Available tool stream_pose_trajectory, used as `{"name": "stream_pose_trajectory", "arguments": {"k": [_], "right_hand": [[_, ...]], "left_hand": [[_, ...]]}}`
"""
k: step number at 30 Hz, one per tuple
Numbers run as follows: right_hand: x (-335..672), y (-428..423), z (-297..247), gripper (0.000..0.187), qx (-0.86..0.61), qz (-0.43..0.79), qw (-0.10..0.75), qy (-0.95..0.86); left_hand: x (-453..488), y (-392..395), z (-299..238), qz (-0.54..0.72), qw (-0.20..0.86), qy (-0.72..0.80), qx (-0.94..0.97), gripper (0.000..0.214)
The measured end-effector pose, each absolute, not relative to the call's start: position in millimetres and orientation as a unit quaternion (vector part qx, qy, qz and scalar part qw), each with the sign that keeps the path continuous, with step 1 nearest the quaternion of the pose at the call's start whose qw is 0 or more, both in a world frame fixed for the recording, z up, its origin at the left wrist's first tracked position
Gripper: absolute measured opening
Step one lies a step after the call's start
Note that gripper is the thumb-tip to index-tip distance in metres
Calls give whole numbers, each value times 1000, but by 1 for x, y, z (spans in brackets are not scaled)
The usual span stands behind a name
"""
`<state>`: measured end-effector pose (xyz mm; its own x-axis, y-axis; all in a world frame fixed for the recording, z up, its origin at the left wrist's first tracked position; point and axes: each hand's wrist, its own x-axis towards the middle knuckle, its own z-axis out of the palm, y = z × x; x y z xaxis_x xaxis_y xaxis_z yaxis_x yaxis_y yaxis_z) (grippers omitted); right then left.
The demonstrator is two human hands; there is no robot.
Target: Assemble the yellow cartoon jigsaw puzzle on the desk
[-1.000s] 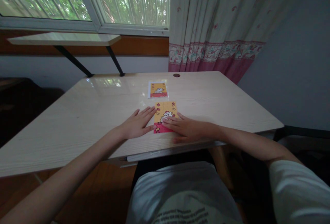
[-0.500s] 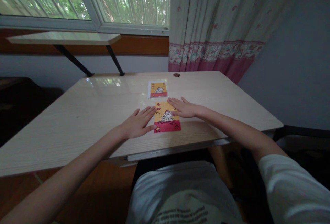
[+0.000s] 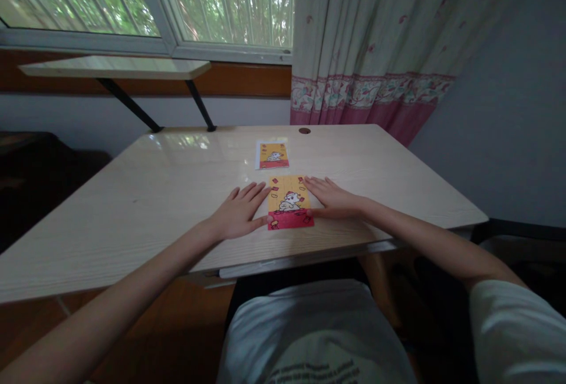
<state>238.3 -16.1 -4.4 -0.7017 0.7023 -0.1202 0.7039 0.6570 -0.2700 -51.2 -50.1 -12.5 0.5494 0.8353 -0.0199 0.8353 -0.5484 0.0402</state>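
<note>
A yellow-and-red jigsaw puzzle (image 3: pixel 289 195), with a white cartoon animal in a red hat and faint seam lines, lies flat on the desk in front of me. My left hand (image 3: pixel 239 213) rests at its left side, fingers stretched out, thumb touching the lower left edge. At its right side lies my right hand (image 3: pixel 333 198), also open; its fingertips reach the upper right corner and its thumb the lower right edge. Just beyond the puzzle is a smaller picture card (image 3: pixel 274 156) with a similar design and a white border.
The pale wooden desk (image 3: pixel 177 195) has a round cable hole (image 3: pixel 305 131) near its back edge. A raised shelf (image 3: pixel 119 68) on black legs stands at the back left. Behind are a barred window (image 3: pixel 230 0) and a floral curtain (image 3: pixel 354 48).
My right hand has slid right and slightly toward me, off the puzzle's face to its right edge, uncovering more of the picture. The left hand stays beside the left edge.
</note>
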Motion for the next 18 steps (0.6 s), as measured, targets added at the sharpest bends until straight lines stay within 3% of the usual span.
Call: {"name": "stream_pose_trajectory", "arguments": {"k": [9, 18], "right_hand": [[243, -10, -10, 92, 385, -122, -16, 915], [249, 44, -21, 66, 364, -93, -85, 923]], "left_hand": [[-50, -49, -10, 5, 16, 480, 877, 79], [-68, 13, -6, 22, 16, 566, 824, 59]]}}
